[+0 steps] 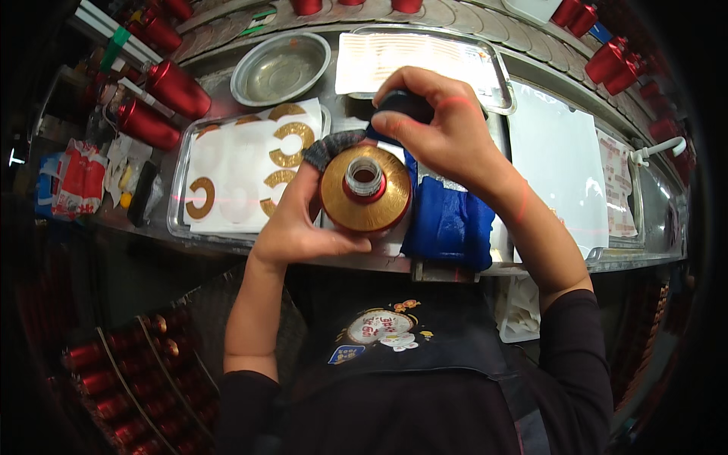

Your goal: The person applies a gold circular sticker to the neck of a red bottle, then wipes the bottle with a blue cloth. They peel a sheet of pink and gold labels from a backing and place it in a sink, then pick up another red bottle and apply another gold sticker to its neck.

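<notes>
My left hand point(294, 241) is wrapped round a red bottle point(367, 211), with a grey knitted cover on its fingers. The bottle's open threaded neck faces up, and a gold ring-shaped label covers its shoulder. Just beyond the bottle, my right hand point(453, 140) grips a dark rounded pad point(404, 106); its exact kind is partly hidden by the fingers. A folded wet-looking blue cloth point(449, 224) lies at the bench's near edge, right of the bottle. To the left, gold C-shaped labels point(292, 145) rest on a white sheet in a metal tray point(176, 208).
A metal bowl point(244, 91) stands behind the label tray. Behind my right hand is another tray point(506, 80) with a white label sheet. White paper point(557, 167) lies at right. Red bottles point(176, 89) stand at left, others along the conveyor point(425, 17) and in racks below.
</notes>
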